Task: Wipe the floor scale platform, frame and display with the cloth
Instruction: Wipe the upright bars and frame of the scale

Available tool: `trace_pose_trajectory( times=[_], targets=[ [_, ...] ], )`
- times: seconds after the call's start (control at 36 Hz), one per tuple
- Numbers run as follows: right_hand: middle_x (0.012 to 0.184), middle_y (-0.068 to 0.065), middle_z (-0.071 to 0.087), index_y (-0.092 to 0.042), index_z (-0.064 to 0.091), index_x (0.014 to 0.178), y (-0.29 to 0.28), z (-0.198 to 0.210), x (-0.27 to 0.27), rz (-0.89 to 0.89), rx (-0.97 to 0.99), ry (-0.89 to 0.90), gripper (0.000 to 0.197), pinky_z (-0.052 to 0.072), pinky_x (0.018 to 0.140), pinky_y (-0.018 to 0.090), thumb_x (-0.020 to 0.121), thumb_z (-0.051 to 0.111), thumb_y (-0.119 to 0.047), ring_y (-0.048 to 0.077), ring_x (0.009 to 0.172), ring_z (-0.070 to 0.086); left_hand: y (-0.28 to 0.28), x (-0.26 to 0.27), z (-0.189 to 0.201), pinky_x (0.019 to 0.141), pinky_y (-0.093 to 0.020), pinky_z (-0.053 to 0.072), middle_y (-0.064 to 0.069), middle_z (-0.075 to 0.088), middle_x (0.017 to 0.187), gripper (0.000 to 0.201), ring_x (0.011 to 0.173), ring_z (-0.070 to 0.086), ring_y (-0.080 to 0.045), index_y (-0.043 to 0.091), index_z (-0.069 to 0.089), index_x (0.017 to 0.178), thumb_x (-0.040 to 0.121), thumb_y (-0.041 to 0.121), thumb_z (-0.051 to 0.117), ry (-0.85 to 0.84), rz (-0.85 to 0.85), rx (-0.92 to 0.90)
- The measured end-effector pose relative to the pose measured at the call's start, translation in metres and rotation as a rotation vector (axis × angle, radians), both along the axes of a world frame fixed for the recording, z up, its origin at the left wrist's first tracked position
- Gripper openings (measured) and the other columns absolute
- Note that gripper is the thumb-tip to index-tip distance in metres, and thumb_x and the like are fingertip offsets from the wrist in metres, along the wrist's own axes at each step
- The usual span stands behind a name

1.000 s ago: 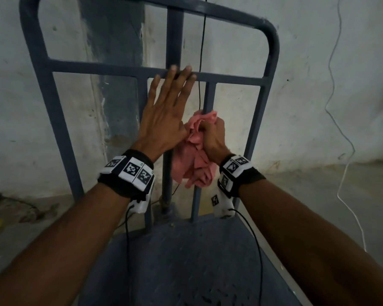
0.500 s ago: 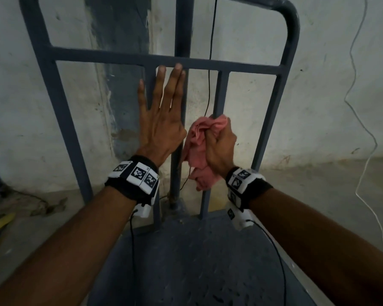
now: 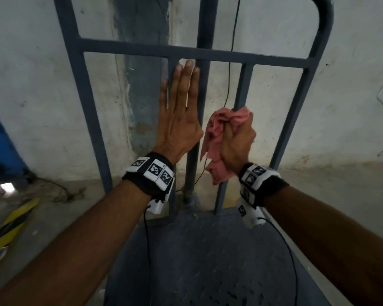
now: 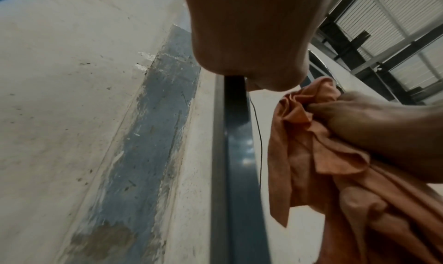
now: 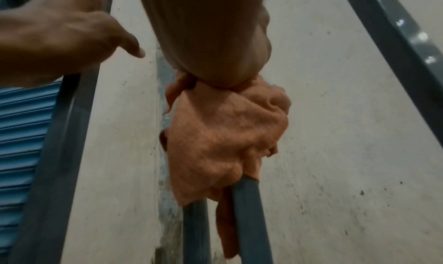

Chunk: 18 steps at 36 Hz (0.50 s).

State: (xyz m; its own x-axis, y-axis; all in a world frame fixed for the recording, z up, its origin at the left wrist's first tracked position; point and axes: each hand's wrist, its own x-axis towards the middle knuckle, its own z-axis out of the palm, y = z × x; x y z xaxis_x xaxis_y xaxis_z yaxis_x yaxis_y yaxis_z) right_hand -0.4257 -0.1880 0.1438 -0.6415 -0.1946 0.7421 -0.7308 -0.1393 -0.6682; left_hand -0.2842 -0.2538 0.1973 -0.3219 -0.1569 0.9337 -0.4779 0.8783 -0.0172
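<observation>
The left hand (image 3: 179, 120) lies flat with straight fingers against an upright bar of the grey frame (image 3: 128, 48), holding nothing. The right hand (image 3: 238, 143) is curled tight round the pink cloth (image 3: 216, 138), which is wrapped on the next upright bar to the right, its loose end hanging below the fist. Below both forearms lies the dark platform (image 3: 197, 261). A thin black cable (image 3: 229, 71) hangs behind the bars along the stained white wall (image 3: 31, 85).
</observation>
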Motion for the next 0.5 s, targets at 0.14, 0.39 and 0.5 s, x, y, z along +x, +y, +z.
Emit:
trace_pose_trajectory(
  times=[0.14, 0.39, 0.5],
  targets=[
    [0.092, -0.006, 0.059, -0.004, 0.05, 0.124, 0.001, -0.022, 0.006, -0.015, 0.003, -0.035, 0.03, 0.038, 0.062, -0.002, 0.101, 0.058, -0.02, -0.011, 0.074, 0.051, -0.009, 0.006, -0.02, 0.126, -0.04, 0.02, -0.035, 0.014, 0.159, 0.081, 0.153, 0.014, -0.037, -0.015, 0.021, 0.15, 0.074, -0.013, 0.049, 0.202, -0.322, 0.12],
    [0.092, -0.003, 0.06, -0.007, 0.054, 0.106, 0.023, -0.104, 0.009, 0.077, 0.279, -0.204, 0.018, 0.051, 0.072, 0.017, 0.098, 0.06, -0.021, 0.004, 0.076, 0.058, -0.024, -0.003, -0.08, 0.051, -0.032, 0.051, -0.007, 0.066, 0.071, 0.017, 0.06, 0.066, -0.021, 0.011, 0.055, 0.118, 0.104, 0.021, 0.055, 0.455, -0.793, 0.974],
    [0.089, -0.017, 0.058, 0.0, 0.056, 0.113, 0.02, -0.136, 0.0, 0.089, 0.292, -0.252, 0.02, 0.045, 0.065, 0.001, 0.101, 0.057, -0.016, -0.021, 0.079, 0.058, -0.025, 0.001, -0.104, 0.042, -0.029, 0.044, -0.014, 0.053, 0.054, 0.018, 0.041, 0.051, -0.025, 0.01, 0.059, 0.089, 0.103, 0.021, 0.057, 0.391, -0.842, 1.152]
  ],
)
